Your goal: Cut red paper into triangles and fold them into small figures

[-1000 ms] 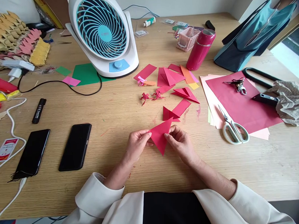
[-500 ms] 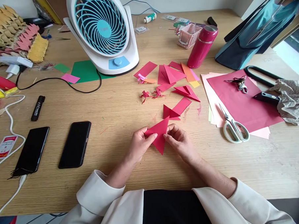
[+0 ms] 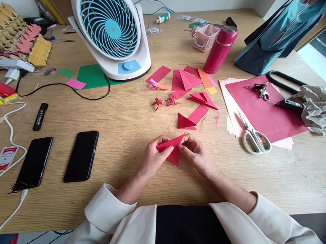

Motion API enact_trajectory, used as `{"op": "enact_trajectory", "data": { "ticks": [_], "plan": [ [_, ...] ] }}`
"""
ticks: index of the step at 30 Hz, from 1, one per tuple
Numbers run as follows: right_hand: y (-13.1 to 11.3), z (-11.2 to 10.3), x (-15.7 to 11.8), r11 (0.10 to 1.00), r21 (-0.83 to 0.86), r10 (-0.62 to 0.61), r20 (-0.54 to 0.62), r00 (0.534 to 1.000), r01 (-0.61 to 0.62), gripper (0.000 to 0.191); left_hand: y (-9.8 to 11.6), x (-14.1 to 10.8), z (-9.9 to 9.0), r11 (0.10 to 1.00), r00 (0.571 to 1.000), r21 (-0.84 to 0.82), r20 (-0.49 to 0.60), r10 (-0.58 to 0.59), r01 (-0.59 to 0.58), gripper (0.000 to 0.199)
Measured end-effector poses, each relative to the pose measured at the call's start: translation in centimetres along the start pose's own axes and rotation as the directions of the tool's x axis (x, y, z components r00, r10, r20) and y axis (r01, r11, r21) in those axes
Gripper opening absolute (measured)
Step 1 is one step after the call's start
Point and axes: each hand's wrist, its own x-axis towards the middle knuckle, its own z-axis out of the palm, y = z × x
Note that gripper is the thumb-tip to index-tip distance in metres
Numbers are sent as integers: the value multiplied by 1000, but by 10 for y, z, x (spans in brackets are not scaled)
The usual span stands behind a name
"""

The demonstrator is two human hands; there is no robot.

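A folded piece of red paper (image 3: 174, 155) is held between my two hands, a little above the table near its front. My left hand (image 3: 155, 154) pinches its left side, thumb on top and fingers behind. My right hand (image 3: 193, 150) grips the right edge between thumb and fingertips. One pointed end of the paper hangs down toward me. Just beyond lie a folded red triangle (image 3: 185, 121) and a red paper strip (image 3: 199, 114). Farther off are another folded red piece (image 3: 203, 99) and two small red paper figures (image 3: 172, 99).
A fan (image 3: 128, 69) stands at the back, with a pink bottle (image 3: 220, 49) and a blue bag (image 3: 267, 42) to the right. Scissors (image 3: 254, 137) rest partly on stacked red paper (image 3: 273, 113). Two phones (image 3: 81, 157) and a marker (image 3: 40, 117) lie left.
The upper part of the red paper has tilted and folded down, so less of its face shows. Both hands keep their hold; the left fingers have shifted slightly up behind it.
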Motion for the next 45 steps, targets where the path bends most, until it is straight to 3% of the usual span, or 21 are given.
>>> {"op": "enact_trajectory", "data": {
  "ticks": [6,14,18,21,24,28,33,38,45],
  "plan": [
    [1,0,0,1000,-7,14,-5,1000,-14,21,12,0,-6,986,994,145,75,75,-86,4],
    [1,0,-1,997,-78,-4,9,1000,5,17,9,2,-6,971,984,187,131,123,-146,6],
    [6,0,-2,998,-50,-39,36,999,40,17,9,2,-7,978,991,194,121,54,-77,4],
    [8,-3,-3,991,-73,-111,65,992,115,11,8,1,-8,999,995,-11,89,-47,48,11],
    [7,-6,-4,927,-229,-265,162,950,298,8,8,0,-8,960,981,-236,150,-121,154,19],
    [0,-10,-3,777,-393,-408,279,869,491,16,9,0,-11,955,970,-241,210,-123,174,25],
    [-4,-12,-3,719,-438,-408,361,839,539,18,10,3,-16,997,985,-42,161,-57,65,23],
    [-1,-14,-5,669,-443,-422,434,796,597,19,6,4,-17,987,983,-127,167,-77,99,27],
    [-2,-15,-6,670,-395,-445,464,766,629,17,4,6,-19,997,976,-41,213,-52,63,26]
  ]
}}
